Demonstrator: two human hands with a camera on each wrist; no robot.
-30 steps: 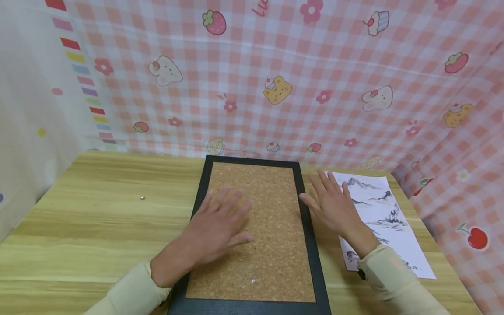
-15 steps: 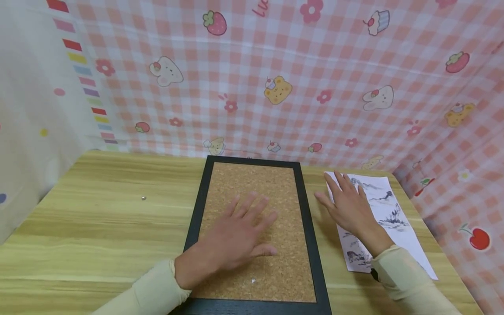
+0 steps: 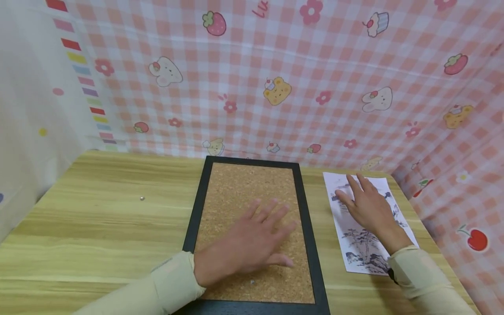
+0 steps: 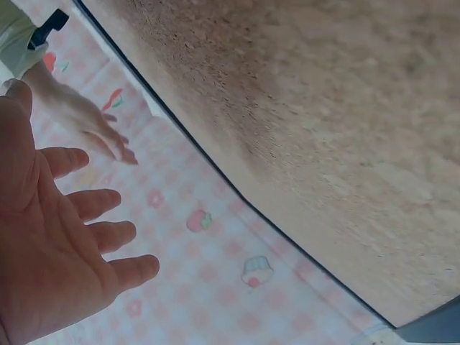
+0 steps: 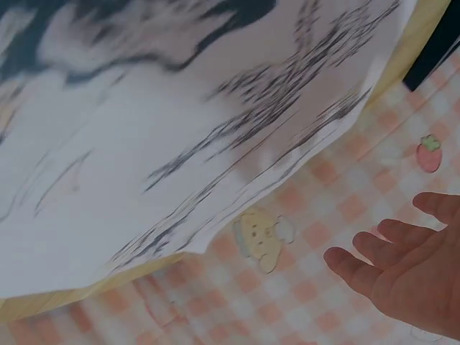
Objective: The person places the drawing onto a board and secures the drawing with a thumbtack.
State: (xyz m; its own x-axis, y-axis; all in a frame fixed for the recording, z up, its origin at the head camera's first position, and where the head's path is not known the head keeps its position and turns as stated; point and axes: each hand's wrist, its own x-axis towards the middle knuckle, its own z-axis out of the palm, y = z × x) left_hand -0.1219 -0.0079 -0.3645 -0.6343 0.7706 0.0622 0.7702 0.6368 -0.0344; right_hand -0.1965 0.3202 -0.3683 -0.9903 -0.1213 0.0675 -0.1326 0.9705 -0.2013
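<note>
A cork board [image 3: 244, 188] in a black frame [image 3: 309, 227] lies on the table. My left hand [image 3: 252, 240] is spread palm down above the cork, fingers apart, holding nothing; the left wrist view shows its palm [image 4: 57, 237] and a gap to the cork. Over a sheet of paper [image 3: 354, 238] with an ink landscape of mountains and trees, right of the frame, hovers my right hand [image 3: 372, 208]. Its fingers are extended and grip nothing. In the right wrist view the paper [image 5: 144, 180] lies apart from those fingers [image 5: 352, 269].
A small shiny pin-like piece [image 3: 142, 198] lies on the wooden table [image 3: 98, 236] at the left. Another small pale piece [image 3: 252, 282] is on the cork near its front edge. A pink checked cloth [image 3: 244, 65] hangs behind the table and along its right side.
Both hands have moved to the right. The left has slid across above the cork; the right has gone from the frame's right edge to over the paper.
</note>
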